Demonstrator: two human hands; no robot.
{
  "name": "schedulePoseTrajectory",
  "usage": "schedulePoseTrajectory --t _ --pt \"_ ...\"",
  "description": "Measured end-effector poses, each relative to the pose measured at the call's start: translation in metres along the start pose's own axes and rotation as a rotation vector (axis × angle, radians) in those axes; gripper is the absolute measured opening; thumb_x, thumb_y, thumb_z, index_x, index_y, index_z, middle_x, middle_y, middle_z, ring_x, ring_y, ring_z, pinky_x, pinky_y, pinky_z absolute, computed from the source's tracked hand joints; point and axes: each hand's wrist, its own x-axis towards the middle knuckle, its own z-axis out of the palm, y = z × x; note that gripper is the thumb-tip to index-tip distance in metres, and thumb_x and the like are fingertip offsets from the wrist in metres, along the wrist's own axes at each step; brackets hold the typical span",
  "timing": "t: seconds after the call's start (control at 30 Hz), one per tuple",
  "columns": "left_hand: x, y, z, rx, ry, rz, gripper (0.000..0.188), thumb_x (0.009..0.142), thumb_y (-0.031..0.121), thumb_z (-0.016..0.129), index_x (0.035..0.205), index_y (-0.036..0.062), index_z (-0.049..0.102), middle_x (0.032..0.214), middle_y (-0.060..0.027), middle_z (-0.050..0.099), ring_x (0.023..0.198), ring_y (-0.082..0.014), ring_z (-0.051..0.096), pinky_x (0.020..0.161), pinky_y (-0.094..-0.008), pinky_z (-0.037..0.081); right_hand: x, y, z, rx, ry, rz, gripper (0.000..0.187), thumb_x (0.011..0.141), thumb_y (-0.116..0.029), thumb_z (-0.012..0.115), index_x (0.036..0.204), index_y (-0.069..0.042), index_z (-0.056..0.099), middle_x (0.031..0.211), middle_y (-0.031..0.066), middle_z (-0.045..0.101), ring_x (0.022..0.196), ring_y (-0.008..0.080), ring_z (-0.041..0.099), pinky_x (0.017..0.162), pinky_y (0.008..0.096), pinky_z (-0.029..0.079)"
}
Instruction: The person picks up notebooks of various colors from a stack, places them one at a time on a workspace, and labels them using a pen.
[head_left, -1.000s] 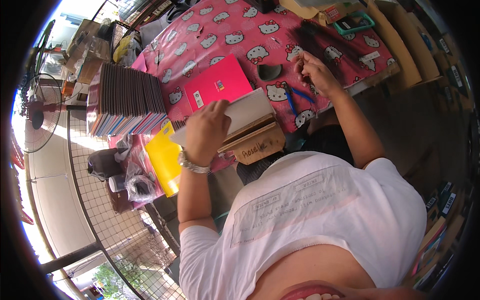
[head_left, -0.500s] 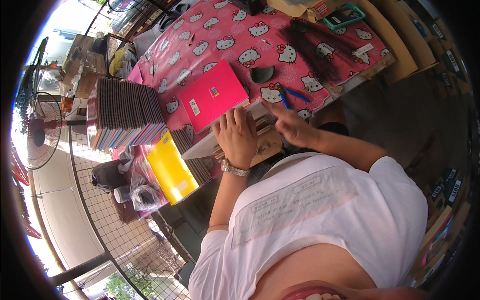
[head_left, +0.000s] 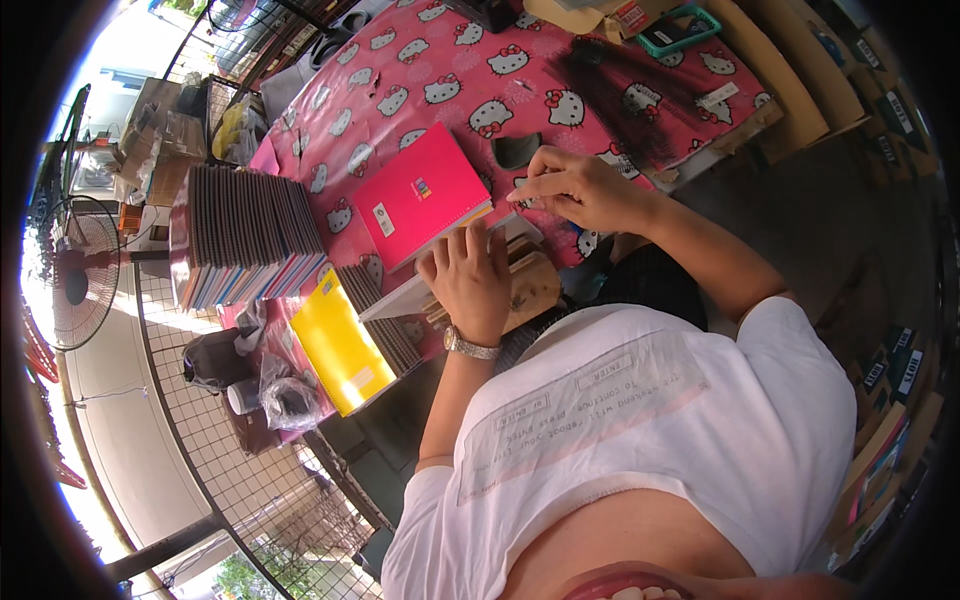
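My left hand (head_left: pixel 468 285), with a metal watch on its wrist, rests its fingers over the top of a white-edged stack of sheets (head_left: pixel 400 298) at the table's near edge. Against that stack stands a wooden block (head_left: pixel 535 285), below my fingers. My right hand (head_left: pixel 585 190) is raised over the table, its thumb and index finger close together; whatever is between them is too small to make out. A pink notebook (head_left: pixel 425 195) lies just beyond my left hand. Behind my right hand is a dark green curved piece (head_left: pixel 517 151). Blue pliers are mostly hidden under that hand.
A tall stack of spiral notebooks (head_left: pixel 245 230) stands at left, with yellow notebooks (head_left: pixel 340 340) nearer me. Thin black wire coils (head_left: pixel 625 95) lie at far right, close to a green tray (head_left: pixel 680 32). Cardboard (head_left: pixel 770 70) borders the table's right side.
My right hand has lifted from the stack's right end and moved up over the pliers, its fingers drawn closer together. My left hand stays in place.
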Motion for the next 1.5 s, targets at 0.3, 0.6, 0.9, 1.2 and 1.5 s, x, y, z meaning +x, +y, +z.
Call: schedulePoseTrajectory --t 0.3,0.6,0.9,1.2,1.5 --pt "0.008 0.008 0.008 0.025 0.010 -0.047 0.013 0.093 0.022 0.059 0.100 0.0110 0.060 0.090 -0.0066 0.061 0.088 -0.0271 0.058 0.080 -0.0434 0.036 0.007 -0.008 -0.001 0.087 -0.006 0.065 0.030 0.080 0.002 0.066 0.106 -0.013 0.072 0.086 0.0068 0.055 0.078 0.0229 0.061 0.070 0.0361 0.050" --pt "0.004 0.007 0.011 0.013 0.054 -0.036 0.013 0.092 0.022 0.060 0.097 0.0101 0.060 0.088 -0.0061 0.062 0.087 -0.0272 0.058 0.081 -0.0440 0.037 0.015 0.014 -0.011 0.452 -0.362 0.332 0.032 0.086 -0.004 0.066 0.117 -0.011 0.068 0.087 0.0044 0.054 0.076 0.0169 0.057 0.066 0.0291 0.047" --pt "0.006 0.019 0.001 -0.004 -0.044 0.030 0.028 0.087 0.022 0.062 0.113 0.0114 0.061 0.101 -0.0073 0.062 0.099 -0.0271 0.058 0.090 -0.0469 0.036 0.024 0.003 -0.012 0.146 -0.213 -0.028 0.032 0.091 -0.013 0.065 0.122 -0.008 0.059 0.087 0.0106 0.065 0.073 0.0320 0.063 0.073 0.0405 0.051" --pt "0.001 0.015 -0.003 -0.110 -0.008 0.018 0.020 0.089 0.021 0.061 0.104 0.0090 0.059 0.094 -0.0096 0.064 0.094 -0.0289 0.060 0.089 -0.0469 0.036 0.056 -0.014 -0.035 0.481 -0.818 0.617 0.039 0.099 -0.020 0.054 0.133 -0.006 0.044 0.091 0.0134 0.066 0.088 0.0201 0.068 0.075 0.0332 0.054" --pt "-0.010 0.012 0.001 -0.157 -0.029 0.028 0.014 0.086 0.012 0.061 0.098 0.0064 0.059 0.090 -0.0089 0.064 0.088 -0.0291 0.060 0.085 -0.0463 0.036 0.018 0.127 0.113 -0.627 -0.371 0.656 0.073 0.094 -0.053 0.049 0.151 -0.012 0.030 0.158 0.0311 0.009 0.142 0.0579 0.011 0.110 0.0733 0.008"
